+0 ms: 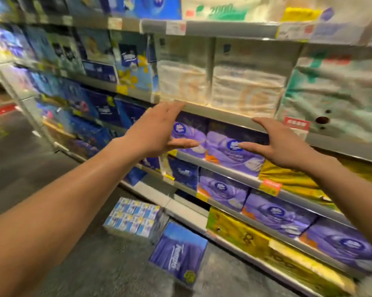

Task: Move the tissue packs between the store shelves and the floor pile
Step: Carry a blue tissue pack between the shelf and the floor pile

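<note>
Both my hands are raised before the shelving, empty. My left hand (159, 129) is spread, fingers extended toward the shelf edge (219, 113), thumb lying low across a purple tissue pack (234, 151) on the tier beneath. My right hand (281, 142) is likewise spread, fingers splayed, thumb pointing at that pack's logo. Neither hand appears to grip anything; whether any fingertip touches the shelf edge or wrapper I cannot tell.

On the floor below lie two packs close together: a blue-and-white multipack (133, 219) and a dark purple pack (178, 251).

Judgement: the step in hand is the reach for a shelf pack, hands bracketing the purple tissue pack. The next move calls for closing both palms on its sides and drawing it clear of the shelf lip above.
</note>
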Demonstrator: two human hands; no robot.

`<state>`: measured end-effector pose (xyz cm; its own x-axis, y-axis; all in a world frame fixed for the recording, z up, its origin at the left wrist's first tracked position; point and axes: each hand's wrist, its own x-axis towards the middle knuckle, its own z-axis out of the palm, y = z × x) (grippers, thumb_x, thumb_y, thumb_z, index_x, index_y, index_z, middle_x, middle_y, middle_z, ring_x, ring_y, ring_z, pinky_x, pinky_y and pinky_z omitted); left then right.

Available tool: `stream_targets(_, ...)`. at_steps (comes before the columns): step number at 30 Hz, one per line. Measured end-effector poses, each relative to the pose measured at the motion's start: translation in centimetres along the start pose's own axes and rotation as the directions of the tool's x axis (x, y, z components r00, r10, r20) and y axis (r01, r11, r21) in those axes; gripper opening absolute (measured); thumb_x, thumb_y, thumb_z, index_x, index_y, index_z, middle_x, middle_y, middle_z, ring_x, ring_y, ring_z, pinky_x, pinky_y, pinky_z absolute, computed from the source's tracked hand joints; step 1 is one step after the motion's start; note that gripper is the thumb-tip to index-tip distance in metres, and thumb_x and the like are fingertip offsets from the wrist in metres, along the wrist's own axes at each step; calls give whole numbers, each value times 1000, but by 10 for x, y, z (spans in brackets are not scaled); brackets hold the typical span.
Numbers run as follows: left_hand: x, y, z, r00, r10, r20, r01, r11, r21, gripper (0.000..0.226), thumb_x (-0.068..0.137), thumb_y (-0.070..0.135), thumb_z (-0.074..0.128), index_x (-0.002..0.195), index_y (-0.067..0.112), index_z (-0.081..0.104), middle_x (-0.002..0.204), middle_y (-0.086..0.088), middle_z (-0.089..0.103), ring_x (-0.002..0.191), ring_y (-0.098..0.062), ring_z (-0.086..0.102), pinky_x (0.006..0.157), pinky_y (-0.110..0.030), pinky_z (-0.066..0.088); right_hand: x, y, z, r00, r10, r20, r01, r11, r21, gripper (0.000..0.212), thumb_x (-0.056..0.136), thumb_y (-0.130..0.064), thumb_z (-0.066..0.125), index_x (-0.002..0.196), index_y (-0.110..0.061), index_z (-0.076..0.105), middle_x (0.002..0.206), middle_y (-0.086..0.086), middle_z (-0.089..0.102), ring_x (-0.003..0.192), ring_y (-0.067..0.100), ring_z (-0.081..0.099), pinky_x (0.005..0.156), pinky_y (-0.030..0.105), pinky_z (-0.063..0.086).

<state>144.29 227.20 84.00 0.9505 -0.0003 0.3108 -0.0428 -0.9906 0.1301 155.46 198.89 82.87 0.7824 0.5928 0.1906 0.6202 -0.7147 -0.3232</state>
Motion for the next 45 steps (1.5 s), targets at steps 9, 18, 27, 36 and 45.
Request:
stream_targets(9, -32, -172, 49, 960, -227, 162, 240, 968, -71, 116, 65, 84, 51, 157, 19, 26, 157, -6, 37, 143, -23, 37, 118, -44, 33, 114, -87, 149, 984, -17, 176, -10, 988, 151, 88, 81, -58, 68, 148, -8, 44, 150, 15, 49, 135, 31, 48, 110, 34, 35)
stream_targets(18, -41, -343, 80, 891, -309, 332, 367, 922, -127, 113, 68, 82, 52, 159, 26, 16, 165, 2, 22, 151, -18, 22, 121, -41, 27, 206, -187, 252, 956, -27, 292, -58, 958, 280, 69, 90, -40, 71, 147, -13, 45, 147, 5, 52, 134, 22, 48, 90, 10, 27)
stream_targets(27, -22, -522, 130, 878, -118, 463, 267, 925, -270, 113, 68, 79, 57, 159, 26, 16, 165, 3, 23, 149, -18, 25, 119, -39, 29, 253, -280, 378, 875, 372, 310, -467, 818, 335, 82, 83, -59, 67, 147, -13, 45, 150, 7, 51, 135, 24, 49, 102, 26, 37)
stream_targets(36, 17, -606, 200, 785, 32, 619, 218, 921, -324, 109, 74, 76, 63, 159, 33, 12, 165, 5, 19, 150, -17, 22, 120, -40, 26, 260, -307, 464, 724, 574, 382, -684, 668, 294, 115, 64, -89, 52, 154, -18, 38, 157, 2, 42, 142, 20, 42, 112, 32, 35)
stream_targets(45, -16, -671, 413, 694, -41, 719, 375, 873, -312, 128, 53, 98, 47, 158, 37, 5, 166, 4, 18, 147, -19, 28, 115, -37, 31, 280, -238, 667, 647, 572, 504, -753, 583, 305, 109, 66, -71, 64, 156, -20, 30, 161, -1, 35, 147, 17, 33, 113, 26, 29)
